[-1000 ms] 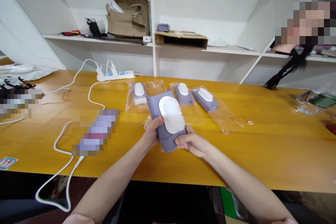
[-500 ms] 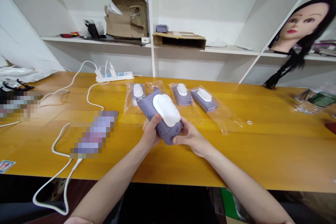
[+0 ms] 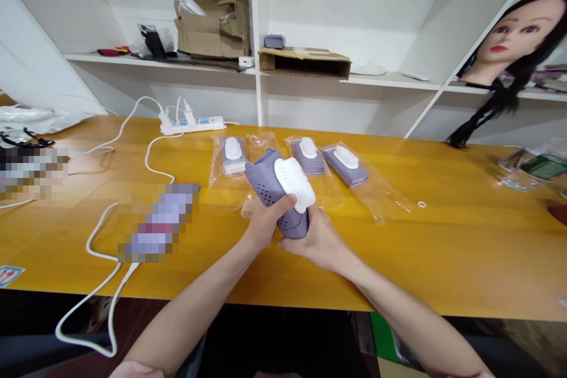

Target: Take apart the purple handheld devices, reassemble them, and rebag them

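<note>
A purple-grey holder (image 3: 262,180) with rows of small holes is tilted in my two hands above the table. Its front bears a white bristled brush (image 3: 293,180). My left hand (image 3: 263,221) is closed round the left side, thumb against the brush. At the lower right end, my right hand (image 3: 321,239) grips the holder, its thumb under the bottom edge and its other fingers mostly hidden behind. Behind lie three similar purple-grey pieces with white tops in clear bags: a left one (image 3: 234,153), a middle one (image 3: 309,156) and a right one (image 3: 346,165).
A blurred-out phone (image 3: 162,221) on a white cable (image 3: 91,242) lies to the left. A power strip (image 3: 195,124) stands at the back. Cardboard boxes (image 3: 215,29) sit on the shelf, and a mannequin head (image 3: 516,41) is at right. A small white ring (image 3: 422,204) rests on the table.
The holder has turned, showing more of its holed side, and shifted slightly right. My left thumb has slid along the brush. My right thumb has moved lower, to the bottom edge.
</note>
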A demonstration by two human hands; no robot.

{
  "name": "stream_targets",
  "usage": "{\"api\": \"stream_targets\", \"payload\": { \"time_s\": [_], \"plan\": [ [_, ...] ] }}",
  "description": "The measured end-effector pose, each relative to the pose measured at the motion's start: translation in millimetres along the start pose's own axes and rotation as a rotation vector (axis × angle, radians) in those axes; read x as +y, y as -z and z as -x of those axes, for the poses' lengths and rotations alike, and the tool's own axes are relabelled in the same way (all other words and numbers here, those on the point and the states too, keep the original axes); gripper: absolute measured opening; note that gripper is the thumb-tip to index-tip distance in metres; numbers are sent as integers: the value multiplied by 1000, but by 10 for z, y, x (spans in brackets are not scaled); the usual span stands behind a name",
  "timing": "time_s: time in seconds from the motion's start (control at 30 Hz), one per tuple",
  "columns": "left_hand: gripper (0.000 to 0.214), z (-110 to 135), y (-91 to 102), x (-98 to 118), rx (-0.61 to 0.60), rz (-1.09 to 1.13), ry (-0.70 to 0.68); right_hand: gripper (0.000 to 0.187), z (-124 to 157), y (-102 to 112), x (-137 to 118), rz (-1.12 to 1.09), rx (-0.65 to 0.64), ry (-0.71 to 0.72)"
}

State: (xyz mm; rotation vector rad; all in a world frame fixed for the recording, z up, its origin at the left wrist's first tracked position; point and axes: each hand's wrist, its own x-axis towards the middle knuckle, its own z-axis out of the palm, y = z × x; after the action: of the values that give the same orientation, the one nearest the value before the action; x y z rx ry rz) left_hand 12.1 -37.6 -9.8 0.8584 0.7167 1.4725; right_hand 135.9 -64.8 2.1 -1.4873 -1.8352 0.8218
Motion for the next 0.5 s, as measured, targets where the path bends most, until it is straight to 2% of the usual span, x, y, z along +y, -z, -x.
{"api": "stream_targets", "payload": {
  "time_s": [0.13, 0.23, 0.3, 0.4, 0.5],
  "plan": [
    [58, -36, -53, 8, 78, -30, 7, 62, -37, 2, 39, -21, -80, -3],
    [51, -92, -59, 37, 187, 23, 75, 70, -46, -60, 112, 32, 25, 72],
    [44, -119, -44, 74, 208, 108, 103, 73, -46, -98, 155, 81, 124, 152],
    [38, -124, -13, 114, 106, 163, 75, 59, -59, -82, 177, 62, 239, 213],
    [37, -112, 11, 94, -20, 96, 6, 39, -88, 12, 150, -141, 256, 191]
  ]
}}
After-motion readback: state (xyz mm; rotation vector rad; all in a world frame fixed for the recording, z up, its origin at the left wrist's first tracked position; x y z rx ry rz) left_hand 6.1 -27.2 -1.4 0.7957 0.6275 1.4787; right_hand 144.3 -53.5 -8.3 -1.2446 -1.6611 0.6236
